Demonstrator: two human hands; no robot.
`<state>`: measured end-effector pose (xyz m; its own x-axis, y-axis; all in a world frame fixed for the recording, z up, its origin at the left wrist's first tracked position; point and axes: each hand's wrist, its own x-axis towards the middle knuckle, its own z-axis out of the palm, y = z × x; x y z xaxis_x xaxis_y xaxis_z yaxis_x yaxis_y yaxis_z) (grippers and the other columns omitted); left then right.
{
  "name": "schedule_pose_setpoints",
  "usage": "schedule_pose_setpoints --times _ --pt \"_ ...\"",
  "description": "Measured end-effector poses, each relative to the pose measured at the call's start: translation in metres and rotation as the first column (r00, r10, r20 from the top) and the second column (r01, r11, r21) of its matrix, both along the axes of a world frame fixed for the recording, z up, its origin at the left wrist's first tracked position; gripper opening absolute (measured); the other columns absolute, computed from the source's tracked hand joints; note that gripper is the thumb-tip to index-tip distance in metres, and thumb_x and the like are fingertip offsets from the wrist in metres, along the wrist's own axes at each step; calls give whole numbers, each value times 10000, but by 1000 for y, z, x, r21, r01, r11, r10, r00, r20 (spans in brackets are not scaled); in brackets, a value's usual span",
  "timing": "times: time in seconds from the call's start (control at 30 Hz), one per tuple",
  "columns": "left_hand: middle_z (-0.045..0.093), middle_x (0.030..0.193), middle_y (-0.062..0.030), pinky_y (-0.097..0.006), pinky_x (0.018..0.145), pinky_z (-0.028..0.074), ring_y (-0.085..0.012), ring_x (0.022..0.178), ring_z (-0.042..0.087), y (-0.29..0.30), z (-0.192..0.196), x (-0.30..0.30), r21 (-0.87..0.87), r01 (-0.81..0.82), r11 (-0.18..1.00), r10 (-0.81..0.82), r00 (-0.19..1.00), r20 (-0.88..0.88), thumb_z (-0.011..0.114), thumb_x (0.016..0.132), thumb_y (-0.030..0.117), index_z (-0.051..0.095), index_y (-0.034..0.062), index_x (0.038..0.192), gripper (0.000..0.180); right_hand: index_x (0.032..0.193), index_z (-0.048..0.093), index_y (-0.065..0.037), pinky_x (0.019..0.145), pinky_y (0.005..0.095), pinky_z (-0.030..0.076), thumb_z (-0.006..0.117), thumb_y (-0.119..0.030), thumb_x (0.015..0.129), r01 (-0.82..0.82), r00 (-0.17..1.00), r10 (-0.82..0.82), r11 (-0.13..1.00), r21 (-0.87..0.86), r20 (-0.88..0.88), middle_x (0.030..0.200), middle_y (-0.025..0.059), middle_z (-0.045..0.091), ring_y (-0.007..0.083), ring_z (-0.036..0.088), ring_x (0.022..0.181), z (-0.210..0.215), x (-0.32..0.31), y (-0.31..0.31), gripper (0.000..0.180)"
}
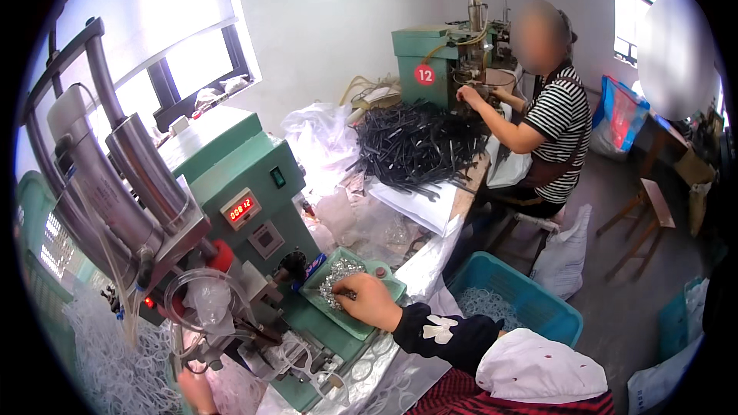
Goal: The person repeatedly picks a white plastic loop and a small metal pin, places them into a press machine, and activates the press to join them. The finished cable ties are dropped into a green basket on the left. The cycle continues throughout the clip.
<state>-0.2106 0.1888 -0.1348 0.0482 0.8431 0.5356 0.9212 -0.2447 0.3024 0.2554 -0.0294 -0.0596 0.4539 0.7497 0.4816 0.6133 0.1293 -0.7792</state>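
Observation:
My right hand (370, 302) reaches into a green tray (367, 326) of small shiny metal parts (342, 270). Its fingers are drawn together at the pile; what lies between them is too small to make out. At the lower left, my left hand (197, 390) is beside the working head of a green press machine (246, 161). Its fingers are mostly hidden behind tubing and machine parts, so their hold does not show. Clear plastic looped pieces (298, 357) lie at the press's front, between my two hands.
A heap of clear plastic loops (115, 357) stands left of the press. Black strips (419, 146) pile on the bench ahead, where a co-worker (557, 127) sits at another green machine (423, 50). A teal basket (538, 311) and a white sack (565, 257) are on the right.

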Motion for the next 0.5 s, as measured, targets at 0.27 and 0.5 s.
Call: schedule_pose_setpoints --times 0.27,0.5 --pt "654 934 -223 -496 783 466 -409 870 596 -46 20 12 -47 37 998 -48 964 -262 696 788 133 721 5 872 155 891 714 -67 777 393 507 705 -91 770 74 996 -72 996 40 -48 878 106 694 301 648 861 5 5 -64 124" --pt "651 828 -78 -296 663 478 -170 721 617 -75 100 71 -15 375 927 -288 738 610 689 847 21 634 11 927 98 1044 637 4 811 302 502 694 -19 761 -361 897 380 924 123 -225 900 80 669 168 654 892 64 -49 6 290"
